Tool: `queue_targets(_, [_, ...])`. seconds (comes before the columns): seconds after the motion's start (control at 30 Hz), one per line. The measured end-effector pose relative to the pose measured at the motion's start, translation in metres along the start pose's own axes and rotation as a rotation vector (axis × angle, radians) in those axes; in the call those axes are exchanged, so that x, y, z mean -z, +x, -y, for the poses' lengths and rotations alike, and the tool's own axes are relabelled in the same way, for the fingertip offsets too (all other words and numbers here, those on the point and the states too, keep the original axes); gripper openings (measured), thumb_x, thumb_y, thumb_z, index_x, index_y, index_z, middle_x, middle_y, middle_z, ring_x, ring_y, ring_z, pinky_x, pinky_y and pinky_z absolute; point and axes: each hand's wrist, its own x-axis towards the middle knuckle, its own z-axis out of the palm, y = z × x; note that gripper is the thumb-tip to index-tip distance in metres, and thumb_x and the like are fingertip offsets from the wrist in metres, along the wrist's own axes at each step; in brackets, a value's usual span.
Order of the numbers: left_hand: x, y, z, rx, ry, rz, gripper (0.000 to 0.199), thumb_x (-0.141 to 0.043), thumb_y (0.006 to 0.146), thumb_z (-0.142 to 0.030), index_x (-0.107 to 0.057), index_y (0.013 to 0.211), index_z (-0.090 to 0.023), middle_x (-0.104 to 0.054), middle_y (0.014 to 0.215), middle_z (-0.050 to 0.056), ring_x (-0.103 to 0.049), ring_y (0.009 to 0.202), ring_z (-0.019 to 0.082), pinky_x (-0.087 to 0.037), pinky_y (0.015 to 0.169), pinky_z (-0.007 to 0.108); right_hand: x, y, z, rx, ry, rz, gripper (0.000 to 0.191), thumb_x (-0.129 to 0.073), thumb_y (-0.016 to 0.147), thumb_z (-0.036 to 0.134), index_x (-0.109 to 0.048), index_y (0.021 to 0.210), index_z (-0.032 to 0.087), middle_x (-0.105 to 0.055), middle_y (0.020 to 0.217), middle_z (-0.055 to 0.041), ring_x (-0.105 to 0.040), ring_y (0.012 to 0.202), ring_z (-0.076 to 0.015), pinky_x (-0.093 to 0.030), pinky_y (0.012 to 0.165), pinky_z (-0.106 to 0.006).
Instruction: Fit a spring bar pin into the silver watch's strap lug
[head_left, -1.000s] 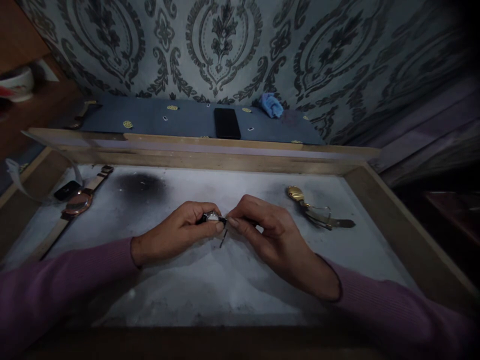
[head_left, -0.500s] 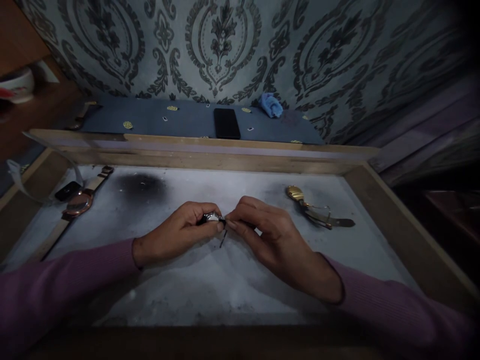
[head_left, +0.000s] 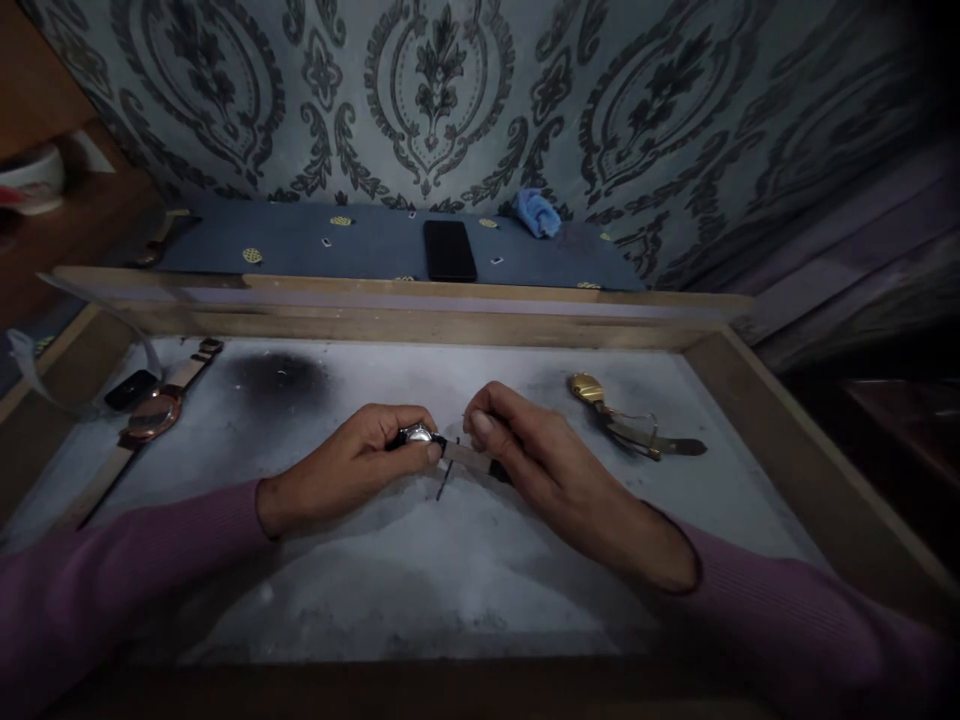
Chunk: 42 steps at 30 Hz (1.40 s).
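My left hand [head_left: 367, 445] is closed around a small wristwatch [head_left: 418, 435] with a silver case, thumb and fingers gripping it at its sides. The watch's strap [head_left: 469, 458] stretches out to the right, pale on its visible face and dark at its end. Above this strap is my right hand [head_left: 536, 440], thumb and forefinger pinched together; whatever they hold is too small or hidden to make out. A thin dark stick-like piece [head_left: 444, 482] shows just below the strap, between the hands.
A wooden-rimmed tray [head_left: 450, 328] surrounds the work. At left lie a rose-gold watch [head_left: 152, 415] and a black watch [head_left: 131, 390] with a clear band. A gold watch [head_left: 587, 388] lies at right. Behind are a black phone [head_left: 450, 250] and a blue cloth [head_left: 536, 213].
My right hand has drawn back slightly from the watch case, and its fingertips have lifted. More of the strap now shows between the hands. My left hand keeps its grip.
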Motion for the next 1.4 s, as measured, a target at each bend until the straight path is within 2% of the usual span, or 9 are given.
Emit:
queue_targets(0.17, [0.002,0.000,0.001,-0.034,0.038,-0.002,0.025,-0.054,0.088,-0.038,-0.056,0.079,-0.015,-0.042,0.066,-0.004,-0.032,0.058,0.007,-0.028,0.053,0.019,-0.002,0.003,-0.001,-0.117,0.258,0.122,0.036,-0.055,0.089,0.049,-0.051,0.076,0.016,-0.040,0.063,0.0034,-0.034,0.057,-0.0086,-0.030,0.049,-0.022])
queue_targets(0.27, [0.003,0.000,0.003,-0.045,0.048,0.004,0.025,-0.054,0.088,-0.039,-0.057,0.081,-0.015,-0.044,0.068,-0.003,-0.034,0.061,0.008,-0.030,0.055,0.020,-0.004,0.005,0.000,-0.118,0.385,0.183,0.036,-0.061,0.085,0.048,-0.055,0.073,0.015,-0.041,0.063,0.0034,-0.034,0.058,-0.0077,-0.029,0.050,-0.021])
queue_targets(0.37, [0.004,0.001,0.004,-0.067,0.050,0.022,0.024,-0.054,0.089,-0.038,-0.059,0.082,-0.015,-0.047,0.071,-0.003,-0.037,0.063,0.008,-0.032,0.059,0.021,-0.007,0.004,0.001,-0.152,0.446,0.169,0.034,-0.062,0.084,0.045,-0.057,0.070,0.014,-0.041,0.058,0.0045,-0.033,0.053,-0.0068,-0.027,0.048,-0.021])
queue_targets(0.5, [0.003,0.001,0.002,-0.110,0.073,0.034,0.022,-0.053,0.090,-0.035,-0.059,0.083,-0.015,-0.051,0.075,-0.001,-0.044,0.069,0.010,-0.036,0.064,0.021,-0.007,0.002,0.003,-0.184,0.475,0.136,0.031,-0.064,0.083,0.040,-0.060,0.070,0.013,-0.043,0.054,0.0048,-0.036,0.050,-0.0065,-0.028,0.048,-0.021])
queue_targets(0.67, [0.003,0.001,0.002,-0.108,0.115,0.024,0.024,-0.052,0.091,-0.037,-0.059,0.083,-0.015,-0.049,0.074,-0.001,-0.042,0.067,0.010,-0.035,0.062,0.022,-0.009,0.002,0.003,-0.200,0.509,0.115,0.029,-0.065,0.082,0.039,-0.061,0.070,0.013,-0.043,0.053,0.0051,-0.034,0.049,-0.0062,-0.026,0.047,-0.021])
queue_targets(1.13, [0.004,0.002,0.000,-0.138,0.046,0.038,0.021,-0.053,0.091,-0.033,-0.058,0.084,-0.013,-0.054,0.077,0.000,-0.047,0.072,0.010,-0.039,0.066,0.020,-0.012,-0.001,0.003,-0.240,0.573,0.075,0.031,-0.065,0.081,0.042,-0.063,0.072,0.012,-0.041,0.053,0.0050,-0.031,0.049,-0.0060,-0.022,0.046,-0.022])
queue_targets(1.23, [0.007,0.002,-0.003,-0.095,0.018,0.067,0.022,-0.051,0.092,-0.033,-0.057,0.083,-0.014,-0.049,0.071,-0.002,-0.043,0.064,0.007,-0.036,0.060,0.018,-0.011,0.000,0.001,-0.225,0.570,0.077,0.030,-0.064,0.082,0.042,-0.063,0.072,0.013,-0.042,0.052,0.0049,-0.032,0.049,-0.0061,-0.022,0.047,-0.022])
queue_targets(1.33, [0.012,0.003,-0.006,-0.023,-0.001,0.090,0.028,-0.046,0.094,-0.037,-0.054,0.080,-0.014,-0.036,0.060,-0.006,-0.030,0.052,0.006,-0.026,0.049,0.017,-0.009,0.002,-0.001,-0.218,0.545,0.091,0.031,-0.063,0.083,0.042,-0.062,0.072,0.013,-0.042,0.053,0.0049,-0.032,0.048,-0.0058,-0.022,0.046,-0.022])
queue_targets(1.4, [0.015,0.004,-0.005,0.013,-0.010,0.104,0.029,-0.046,0.094,-0.039,-0.054,0.081,-0.014,-0.033,0.058,-0.007,-0.027,0.051,0.006,-0.023,0.047,0.017,-0.006,0.003,-0.001,-0.218,0.519,0.101,0.033,-0.061,0.084,0.044,-0.062,0.072,0.013,-0.042,0.053,0.0050,-0.031,0.048,-0.0058,-0.022,0.046,-0.023])
